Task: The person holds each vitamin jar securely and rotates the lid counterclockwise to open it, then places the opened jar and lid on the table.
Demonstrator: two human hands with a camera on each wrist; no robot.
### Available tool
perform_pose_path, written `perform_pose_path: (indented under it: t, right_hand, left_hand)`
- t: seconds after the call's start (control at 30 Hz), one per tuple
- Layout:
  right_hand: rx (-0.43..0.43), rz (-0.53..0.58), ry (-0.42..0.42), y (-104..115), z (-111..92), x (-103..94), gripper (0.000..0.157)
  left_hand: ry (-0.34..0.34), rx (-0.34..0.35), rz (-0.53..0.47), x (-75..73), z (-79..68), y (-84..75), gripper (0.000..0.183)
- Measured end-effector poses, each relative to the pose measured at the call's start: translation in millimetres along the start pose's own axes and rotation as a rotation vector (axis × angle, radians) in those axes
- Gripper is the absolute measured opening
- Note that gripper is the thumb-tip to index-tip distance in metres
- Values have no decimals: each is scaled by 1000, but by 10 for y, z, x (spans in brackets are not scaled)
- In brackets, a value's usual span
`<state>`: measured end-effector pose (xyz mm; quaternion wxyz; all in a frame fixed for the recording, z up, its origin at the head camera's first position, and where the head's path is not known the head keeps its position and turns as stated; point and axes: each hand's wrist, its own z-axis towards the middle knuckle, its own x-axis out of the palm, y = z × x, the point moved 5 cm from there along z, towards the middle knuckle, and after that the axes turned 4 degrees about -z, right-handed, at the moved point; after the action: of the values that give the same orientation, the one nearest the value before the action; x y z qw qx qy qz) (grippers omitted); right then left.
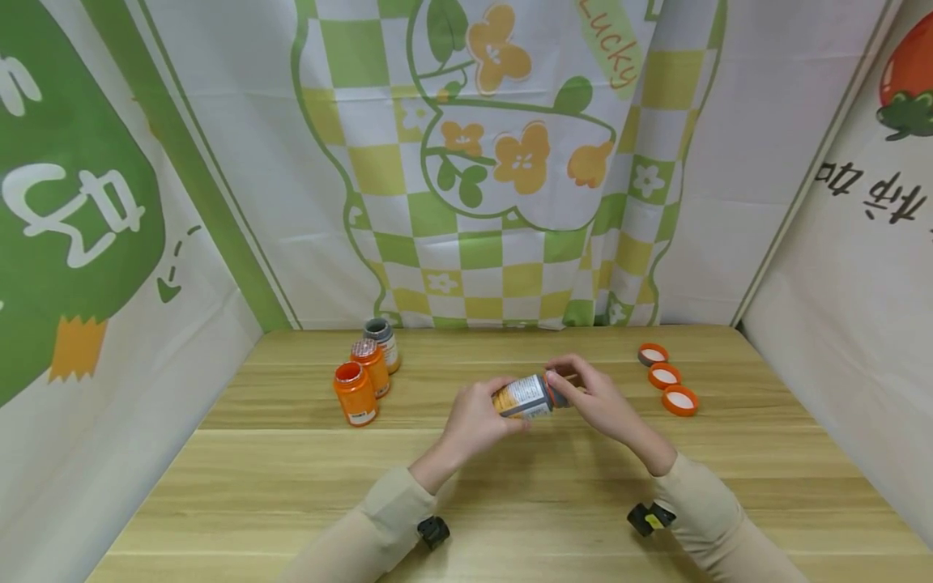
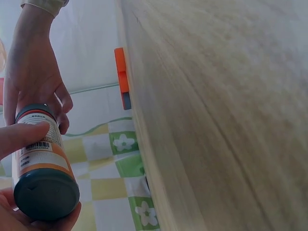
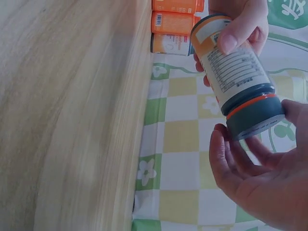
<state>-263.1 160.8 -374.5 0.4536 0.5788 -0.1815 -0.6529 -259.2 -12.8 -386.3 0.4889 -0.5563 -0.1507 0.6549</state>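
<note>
A pill bottle (image 1: 526,397) with a grey, white and orange label lies tilted on its side above the table, its dark grey cap (image 3: 256,118) toward the right. My left hand (image 1: 475,417) grips the body, thumb across the label in the right wrist view and the dark base (image 2: 46,195) facing the left wrist camera. Thumb and fingertips of my right hand (image 1: 601,405) pinch the cap from both sides. An orange ring shows between cap and bottle neck.
At left on the wooden table (image 1: 306,502) stand two orange bottles (image 1: 356,397) and a grey-topped bottle (image 1: 389,350), in a slanting row. Three orange-rimmed caps (image 1: 679,401) lie at right, white insides up. A patterned cloth (image 1: 503,251) hangs behind the table.
</note>
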Motion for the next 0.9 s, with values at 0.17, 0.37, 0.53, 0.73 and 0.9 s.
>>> perform_pose_path:
  t: [0.17,0.37,0.53,0.73,0.9]
  right_hand:
    - [46,24,23,-17,-7,8,36]
    - [31,49,29,-23,-8,8,39]
    - [-15,62,46,15,-29,-4,32]
    - [-109,109,61,239,-90,-52,32]
    - [-176,122,69,399,-131,-78,33]
  left_hand:
    - [-33,-3,41,-19,0,-40,57]
    - [-41,5,39,-26,-4,-39,55]
    - [-15,-4,-15,-23,-8,-3,53]
    - [27,-35,-90,-31,-16,17,53]
    - [36,-27,-89,-38,-17,15,53]
